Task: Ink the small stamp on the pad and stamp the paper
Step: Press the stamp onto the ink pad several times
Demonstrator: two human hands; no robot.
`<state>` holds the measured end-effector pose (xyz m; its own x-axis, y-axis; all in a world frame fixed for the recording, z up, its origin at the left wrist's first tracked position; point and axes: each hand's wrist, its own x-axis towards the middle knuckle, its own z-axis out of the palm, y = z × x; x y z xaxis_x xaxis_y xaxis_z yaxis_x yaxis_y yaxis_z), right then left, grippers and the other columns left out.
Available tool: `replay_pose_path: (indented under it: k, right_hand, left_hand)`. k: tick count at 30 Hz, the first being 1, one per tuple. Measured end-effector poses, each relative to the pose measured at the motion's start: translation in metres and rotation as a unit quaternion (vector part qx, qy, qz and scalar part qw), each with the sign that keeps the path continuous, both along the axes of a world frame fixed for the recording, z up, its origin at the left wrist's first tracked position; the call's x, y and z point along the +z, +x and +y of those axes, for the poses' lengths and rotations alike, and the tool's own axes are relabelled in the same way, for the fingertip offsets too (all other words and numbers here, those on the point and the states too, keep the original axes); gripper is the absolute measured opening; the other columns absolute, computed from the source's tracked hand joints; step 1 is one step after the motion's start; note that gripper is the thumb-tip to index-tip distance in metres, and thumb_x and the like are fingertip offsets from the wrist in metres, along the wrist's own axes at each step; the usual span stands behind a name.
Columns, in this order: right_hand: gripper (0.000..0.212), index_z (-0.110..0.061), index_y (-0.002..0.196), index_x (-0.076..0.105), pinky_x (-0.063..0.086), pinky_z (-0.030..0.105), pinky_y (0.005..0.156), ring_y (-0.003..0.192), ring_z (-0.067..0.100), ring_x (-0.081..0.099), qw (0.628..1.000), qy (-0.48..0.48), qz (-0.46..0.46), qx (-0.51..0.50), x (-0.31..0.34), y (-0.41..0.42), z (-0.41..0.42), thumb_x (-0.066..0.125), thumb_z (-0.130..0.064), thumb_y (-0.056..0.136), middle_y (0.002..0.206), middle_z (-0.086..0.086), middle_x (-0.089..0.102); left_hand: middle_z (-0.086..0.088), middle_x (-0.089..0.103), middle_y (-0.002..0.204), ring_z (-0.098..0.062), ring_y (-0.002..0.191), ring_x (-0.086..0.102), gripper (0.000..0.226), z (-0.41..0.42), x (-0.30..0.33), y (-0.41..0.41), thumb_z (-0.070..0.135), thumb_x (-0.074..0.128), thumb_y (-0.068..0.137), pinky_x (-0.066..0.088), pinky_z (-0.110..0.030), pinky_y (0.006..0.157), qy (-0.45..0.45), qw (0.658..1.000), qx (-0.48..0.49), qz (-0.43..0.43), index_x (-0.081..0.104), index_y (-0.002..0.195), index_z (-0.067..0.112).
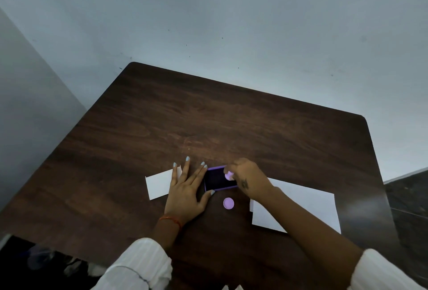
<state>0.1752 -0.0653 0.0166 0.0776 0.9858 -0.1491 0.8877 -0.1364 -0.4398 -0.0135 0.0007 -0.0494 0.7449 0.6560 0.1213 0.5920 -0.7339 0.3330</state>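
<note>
A purple ink pad (216, 179) with a dark inked face lies open on the brown table (208, 123). My right hand (249, 179) pinches a small round lilac stamp (229, 175) and holds it on the pad's right side. My left hand (187, 188) lies flat beside the pad's left edge, fingers spread, fingertips and thumb touching the pad's frame. A second lilac round piece (228, 203), like a cap, sits on the table just in front of the pad. A large white paper (308, 206) lies to the right, partly under my right forearm.
A smaller white paper (158, 184) lies left of my left hand, partly under its fingers. The table stands in a corner against grey walls (231, 23). Its near edge is by my white sleeves.
</note>
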Motion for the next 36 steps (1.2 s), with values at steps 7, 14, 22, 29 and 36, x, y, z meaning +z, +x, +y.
replay_pose_path:
  k: [7, 14, 22, 29, 36]
  right_hand:
    - [0.021, 0.0, 0.103, 0.061, 0.043, 0.038, 0.084, 0.101, 0.033, 0.055, 0.997, 0.018, -0.043, 0.059, -0.006, 0.004, -0.007, 0.049, 0.0, 0.086, 0.108, 0.021, 0.065]
    - [0.033, 0.0, 0.115, 0.052, 0.041, 0.037, 0.09, 0.112, 0.032, 0.047, 0.995, 0.011, -0.086, -0.054, -0.017, -0.025, -0.007, 0.053, -0.001, 0.081, 0.121, 0.018, 0.057]
    - [0.022, 0.001, 0.104, 0.061, 0.041, 0.037, 0.086, 0.101, 0.033, 0.054, 0.997, 0.013, -0.04, 0.07, -0.007, 0.002, -0.002, 0.047, -0.001, 0.087, 0.109, 0.021, 0.064]
    - [0.021, -0.001, 0.096, 0.066, 0.042, 0.032, 0.08, 0.096, 0.032, 0.059, 0.994, 0.06, 0.044, -0.084, -0.008, -0.013, -0.007, 0.052, 0.002, 0.082, 0.102, 0.02, 0.068]
    - [0.02, -0.013, 0.092, 0.069, 0.056, 0.017, 0.066, 0.085, 0.013, 0.07, 0.697, 0.068, 0.607, -0.374, 0.012, 0.005, -0.038, 0.062, 0.002, 0.081, 0.092, 0.003, 0.073]
  left_hand:
    - [0.007, 0.033, 0.15, -0.021, 0.145, -0.004, 0.067, 0.0, -0.001, -0.001, 0.057, 0.039, 0.087, -0.008, -0.049, 0.117, -0.004, 1.0, 0.001, -0.001, 0.026, 0.144, 0.023]
    - [0.006, 0.032, 0.15, -0.021, 0.145, -0.005, 0.068, 0.0, -0.001, 0.0, 0.057, 0.039, 0.086, -0.007, -0.05, 0.117, -0.008, 1.0, -0.001, -0.002, 0.025, 0.144, 0.023]
    - [0.006, 0.033, 0.15, -0.022, 0.145, -0.003, 0.068, 0.0, -0.001, -0.001, 0.058, 0.036, 0.086, -0.007, -0.05, 0.117, -0.005, 1.0, -0.002, 0.0, 0.026, 0.144, 0.023]
    - [0.004, 0.034, 0.149, -0.024, 0.145, -0.001, 0.068, -0.001, 0.001, -0.001, 0.056, 0.038, 0.086, -0.004, -0.051, 0.117, -0.009, 1.0, 0.001, -0.008, 0.029, 0.143, 0.021]
    - [0.004, 0.034, 0.15, -0.023, 0.145, 0.0, 0.069, 0.0, 0.001, -0.001, 0.059, 0.033, 0.085, -0.01, -0.048, 0.117, 0.002, 1.0, 0.002, 0.01, 0.027, 0.143, 0.022]
